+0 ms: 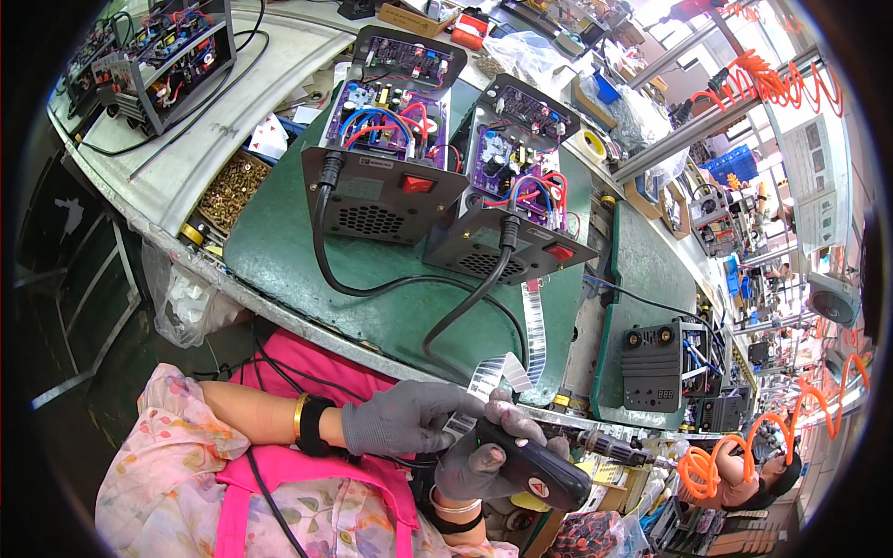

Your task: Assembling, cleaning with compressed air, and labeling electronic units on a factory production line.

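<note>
My right hand (470,472), in a grey glove, grips a black handheld device (535,468) with a round red-and-white sticker at its near end. My left hand (395,420), also gloved, is beside it, fingers closed around a small white label (459,425). Just beyond the hands, a strip of barcode labels (534,330) lies curled at the bench edge. Two open-topped welding machines stand on the green mat: the left one (381,195) and the right one (474,237). Both show purple circuit boards, coloured wires and red switches. Their black power cables (372,286) loop toward me.
An electric screwdriver (609,448) hangs on an orange coiled cord (704,470) at right. A finished-looking welding machine (653,367) sits on another green mat. A box of brass screws (234,192) and more open units (163,70) are at left. Another person (744,479) sits at far right.
</note>
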A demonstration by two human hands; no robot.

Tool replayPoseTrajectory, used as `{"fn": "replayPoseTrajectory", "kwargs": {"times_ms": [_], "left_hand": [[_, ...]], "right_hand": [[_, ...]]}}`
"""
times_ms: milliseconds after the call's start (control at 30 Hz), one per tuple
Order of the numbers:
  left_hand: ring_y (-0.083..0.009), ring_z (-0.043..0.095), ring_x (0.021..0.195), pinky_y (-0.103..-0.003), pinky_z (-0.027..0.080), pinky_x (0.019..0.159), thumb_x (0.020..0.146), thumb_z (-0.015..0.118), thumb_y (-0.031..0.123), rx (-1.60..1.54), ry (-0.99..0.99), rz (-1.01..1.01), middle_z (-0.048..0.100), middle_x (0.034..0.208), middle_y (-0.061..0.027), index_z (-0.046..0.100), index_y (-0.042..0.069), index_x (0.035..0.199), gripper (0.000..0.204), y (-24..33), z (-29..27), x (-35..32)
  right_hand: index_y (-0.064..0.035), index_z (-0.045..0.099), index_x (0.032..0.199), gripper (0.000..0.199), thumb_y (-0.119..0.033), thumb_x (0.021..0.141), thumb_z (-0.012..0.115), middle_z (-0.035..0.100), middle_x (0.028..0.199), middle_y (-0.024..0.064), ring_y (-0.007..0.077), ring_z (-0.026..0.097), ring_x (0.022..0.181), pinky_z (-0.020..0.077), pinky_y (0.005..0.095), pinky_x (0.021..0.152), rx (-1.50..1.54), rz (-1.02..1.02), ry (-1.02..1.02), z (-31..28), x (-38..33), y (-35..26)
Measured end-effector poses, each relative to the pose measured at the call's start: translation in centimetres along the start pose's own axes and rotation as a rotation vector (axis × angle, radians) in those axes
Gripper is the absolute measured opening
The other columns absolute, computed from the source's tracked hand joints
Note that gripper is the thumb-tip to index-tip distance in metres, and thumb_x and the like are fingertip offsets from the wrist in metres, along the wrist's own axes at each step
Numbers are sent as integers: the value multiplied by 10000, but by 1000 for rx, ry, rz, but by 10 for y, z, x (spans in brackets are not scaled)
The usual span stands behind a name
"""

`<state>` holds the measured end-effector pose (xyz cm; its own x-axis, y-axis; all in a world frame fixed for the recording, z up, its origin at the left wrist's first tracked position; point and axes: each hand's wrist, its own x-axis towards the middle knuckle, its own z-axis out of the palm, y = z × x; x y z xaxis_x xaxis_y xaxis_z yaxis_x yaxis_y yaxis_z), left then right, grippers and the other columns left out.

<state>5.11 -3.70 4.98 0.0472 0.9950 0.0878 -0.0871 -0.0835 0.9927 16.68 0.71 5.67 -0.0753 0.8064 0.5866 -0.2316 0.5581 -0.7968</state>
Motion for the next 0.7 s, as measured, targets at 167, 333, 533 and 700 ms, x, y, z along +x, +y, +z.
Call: {"fn": "replayPoseTrajectory", "kwargs": {"times_ms": [167,333,533,700], "left_hand": [[-105,532,687,-258,456,645,735,599,-6,-6,0,2,560,873,-63,551,148,1276,565,-7,0,0],[-75,569,914,-236,467,801,773,564,-20,-372,-12,-148,621,1044,-38,531,71,1276,513,-14,-5,4],[-44,473,792,-206,423,708,746,521,-65,-557,43,-185,547,928,31,477,59,1319,588,-20,-3,4],[-69,485,1081,-237,422,876,809,569,33,-355,-24,-186,537,1227,-45,449,29,1333,538,-10,-9,2]], "right_hand": [[-49,225,1342,682,-383,891,613,543,1006,86,194,596,851,521,446,848,-4,-66,59,8,1,1],[-29,176,1379,701,-375,917,574,522,1026,86,186,582,849,513,431,850,-57,-63,88,-1,3,1],[2,160,1380,698,-333,924,569,526,1020,91,179,573,867,502,409,849,-45,-20,108,-1,3,0],[-32,300,1224,586,-310,863,668,581,947,98,204,631,806,546,423,800,65,-55,202,8,6,-3]]}}
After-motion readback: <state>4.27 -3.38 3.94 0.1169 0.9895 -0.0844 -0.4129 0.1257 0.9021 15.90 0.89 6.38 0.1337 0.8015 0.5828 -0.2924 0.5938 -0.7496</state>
